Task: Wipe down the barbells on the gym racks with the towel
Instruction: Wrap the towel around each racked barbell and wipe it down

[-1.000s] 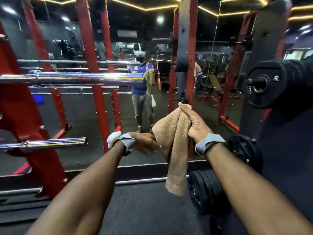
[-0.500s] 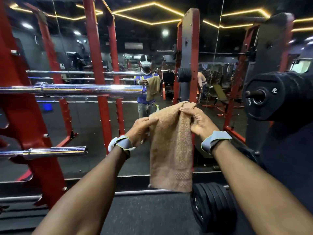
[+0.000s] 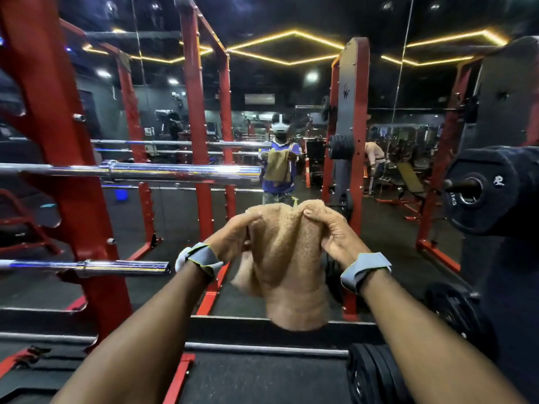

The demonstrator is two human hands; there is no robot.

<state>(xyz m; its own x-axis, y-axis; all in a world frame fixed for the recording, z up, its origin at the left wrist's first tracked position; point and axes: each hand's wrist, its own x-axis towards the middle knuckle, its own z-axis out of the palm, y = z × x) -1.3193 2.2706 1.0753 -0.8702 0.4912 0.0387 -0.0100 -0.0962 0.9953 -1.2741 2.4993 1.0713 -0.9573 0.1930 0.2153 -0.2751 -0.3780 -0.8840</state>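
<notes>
A tan towel (image 3: pixel 287 266) hangs in front of me, held up by its top edge. My left hand (image 3: pixel 233 237) grips its left corner and my right hand (image 3: pixel 335 237) pinches its right corner. Both wrists wear grey bands. A chrome barbell (image 3: pixel 175 172) lies across the red rack (image 3: pixel 58 170) to the left, at about chest height, its end near the towel's upper left. A second, lower chrome barbell (image 3: pixel 116 266) ends left of my left wrist. Neither hand touches a bar.
A wall mirror ahead reflects me holding the towel. A black weight plate (image 3: pixel 478 191) on a bar sits at the right. More black plates (image 3: pixel 376 374) stand on the floor at lower right. A red upright (image 3: pixel 358 126) rises behind the towel.
My left hand took hold of the towel's left corner. Both hands lifted and spread it open, so it now hangs flatter between them.
</notes>
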